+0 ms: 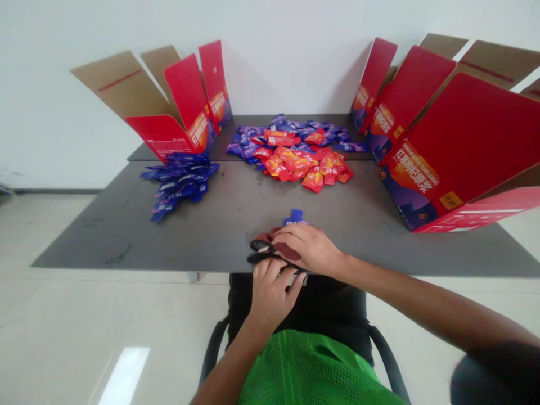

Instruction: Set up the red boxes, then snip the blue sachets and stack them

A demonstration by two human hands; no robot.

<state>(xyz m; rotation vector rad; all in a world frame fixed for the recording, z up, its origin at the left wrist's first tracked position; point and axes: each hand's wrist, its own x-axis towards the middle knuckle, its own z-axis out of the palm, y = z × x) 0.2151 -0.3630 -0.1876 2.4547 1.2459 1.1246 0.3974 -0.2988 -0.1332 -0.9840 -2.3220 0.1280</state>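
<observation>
**Scissors** [260,251]: where do they lie?

Fig. answer: at the near edge of the table [202,242], black handle loops pointing left, blades hidden beneath the hands.

And the left hand [273,298]?

Closed, fingers curled around the scissors from below.

The right hand [307,248]?

Laid over from the right, fingers together, on a red packet [288,251] and just beside the handle loops. Whether it grips, one cannot tell. A blue packet [294,217] sticks out beyond its fingers.

What stands farther off?

Centre: a heap of red and purple sachets [295,160]. Left: a fan of blue sachets [179,183]. Both sides: open red cartons [179,121] [459,146], with tan flaps raised.
</observation>
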